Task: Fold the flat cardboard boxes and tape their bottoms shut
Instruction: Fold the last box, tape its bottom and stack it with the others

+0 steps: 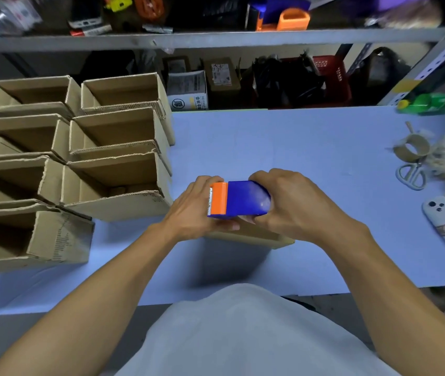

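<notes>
Taping step: right hand [291,202] grasping blue-and-orange tape dispenser [239,198]; left hand [191,210] pinching its toothed end above cardboard box [256,236]. Advice: centre tape on seam, press flat.

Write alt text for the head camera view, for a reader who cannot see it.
A person's right hand grips a blue and orange tape dispenser while the left hand holds its orange end, above a cardboard box on a light blue table. Open folded boxes stand in rows at the left; scissors lie at the right.
</notes>
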